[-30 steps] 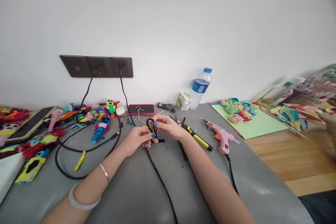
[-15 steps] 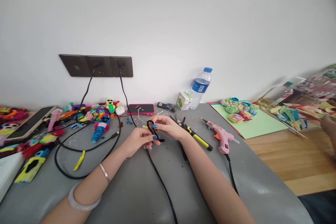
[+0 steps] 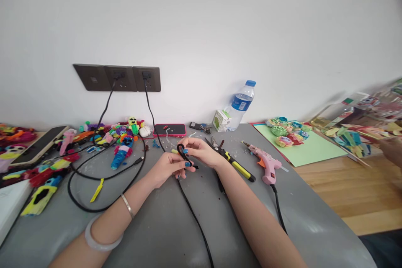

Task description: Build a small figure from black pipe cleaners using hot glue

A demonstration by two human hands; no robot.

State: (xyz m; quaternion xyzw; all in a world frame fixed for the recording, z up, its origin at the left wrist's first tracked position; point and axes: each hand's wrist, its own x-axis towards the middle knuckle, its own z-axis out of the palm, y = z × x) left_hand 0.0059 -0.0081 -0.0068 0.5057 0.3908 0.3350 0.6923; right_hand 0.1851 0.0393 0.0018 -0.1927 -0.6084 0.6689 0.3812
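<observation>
A black pipe cleaner (image 3: 183, 155) is bent into a small loop above the grey tabletop (image 3: 163, 234). My left hand (image 3: 168, 168) pinches its lower part between thumb and fingers. My right hand (image 3: 201, 150) pinches the loop's top from the right side. Both hands sit close together at the table's middle, fingers closed, with blue nails showing. A black cable (image 3: 191, 213) runs from under my hands toward the near edge.
Yellow-handled pliers (image 3: 232, 162) and a pink glue gun (image 3: 266, 164) lie right of my hands. Colourful pipe-cleaner figures (image 3: 121, 142) and looped black cables (image 3: 103, 176) fill the left. A phone (image 3: 169, 130), small box (image 3: 220, 120), water bottle (image 3: 240, 104), green sheet with paper flowers (image 3: 301, 144). Another person's hand (image 3: 392, 150) far right.
My hands have kept twisting the black loop, which has grown slightly smaller and tighter. The view shifted a little; the other person's hand at far right has moved.
</observation>
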